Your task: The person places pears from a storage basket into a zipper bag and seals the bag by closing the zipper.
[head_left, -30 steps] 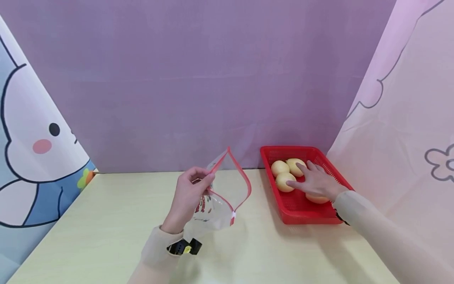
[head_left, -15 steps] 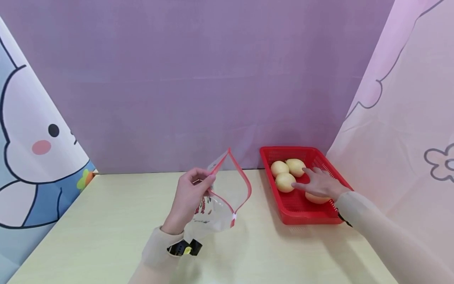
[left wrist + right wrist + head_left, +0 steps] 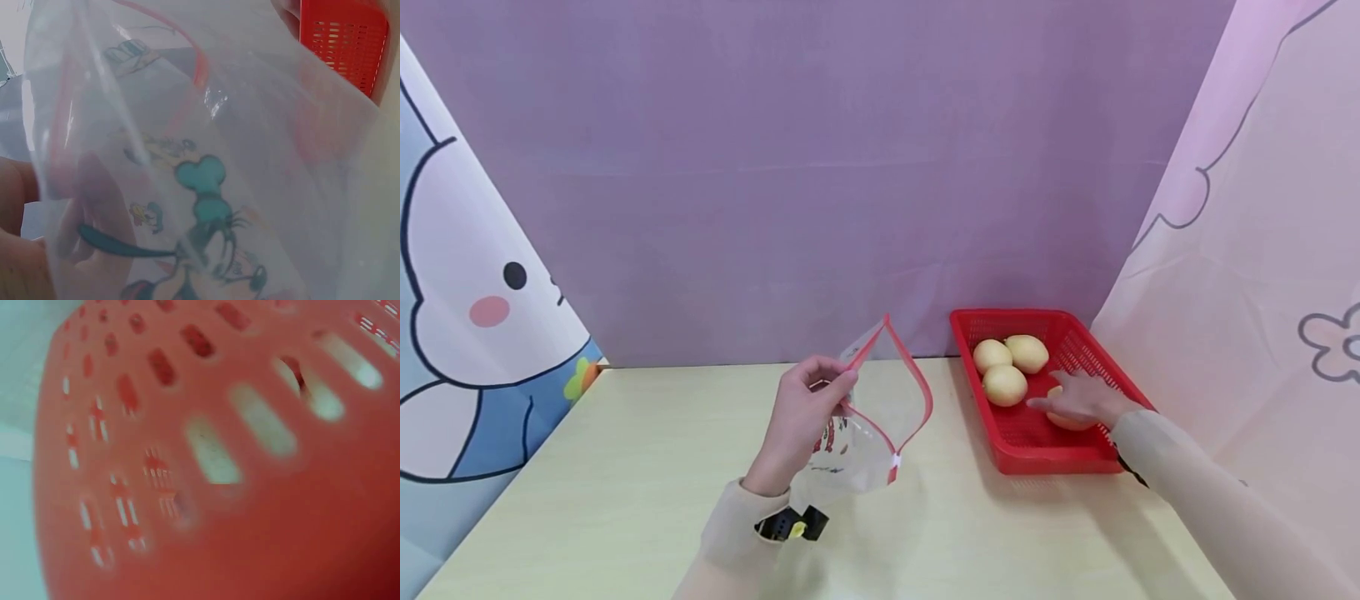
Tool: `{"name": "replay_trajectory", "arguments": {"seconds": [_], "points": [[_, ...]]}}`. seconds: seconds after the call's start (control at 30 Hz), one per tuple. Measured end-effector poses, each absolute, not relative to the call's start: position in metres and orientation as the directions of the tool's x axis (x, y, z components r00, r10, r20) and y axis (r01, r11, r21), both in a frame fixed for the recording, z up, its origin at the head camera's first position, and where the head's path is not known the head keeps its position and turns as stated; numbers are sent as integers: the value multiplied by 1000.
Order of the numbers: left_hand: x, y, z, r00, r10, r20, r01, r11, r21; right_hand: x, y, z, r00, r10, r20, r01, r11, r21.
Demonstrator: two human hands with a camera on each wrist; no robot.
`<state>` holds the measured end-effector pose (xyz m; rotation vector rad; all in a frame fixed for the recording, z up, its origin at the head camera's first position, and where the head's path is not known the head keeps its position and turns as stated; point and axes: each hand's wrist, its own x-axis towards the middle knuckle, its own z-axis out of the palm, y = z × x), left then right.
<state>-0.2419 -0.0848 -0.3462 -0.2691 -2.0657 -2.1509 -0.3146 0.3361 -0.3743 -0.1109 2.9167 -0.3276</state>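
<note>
My left hand [image 3: 805, 408] pinches the red zip edge of a clear zip bag [image 3: 868, 450] between thumb and fingers. The bag's mouth gapes toward the right, with a white slider at its lower corner; cartoon prints on the bag [image 3: 206, 187] fill the left wrist view. Over at the red basket [image 3: 1037, 460], my right hand [image 3: 1078, 398] lies over a pale yellow pear [image 3: 1067, 422], thumb and fingers spread around its top. Three more pears [image 3: 1004, 386] sit together at the basket's left side. In the right wrist view the slotted basket wall [image 3: 281, 519] hides the hand.
The basket stands on a pale wooden table [image 3: 625, 467], near the purple back wall [image 3: 820, 183]. A printed cartoon panel [image 3: 467, 333] borders the left side, and a pink flowered panel [image 3: 1240, 308] the right.
My right hand has moved away from the three grouped pears and lowered onto the single pear at the basket's front right. My left hand and the bag have barely shifted.
</note>
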Motion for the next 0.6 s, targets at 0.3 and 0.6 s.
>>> {"name": "replay_trajectory", "arguments": {"seconds": [0.3,0.6], "points": [[-243,-84,-347,-974,18,227,226,-39,973,-314,344,-385,-978,-86,-192,-38,970,-241],[-242,-83,-346,-974,24,223,222,-37,974,-314,350,-397,-963,-153,-221,-74,941,-331]]}}
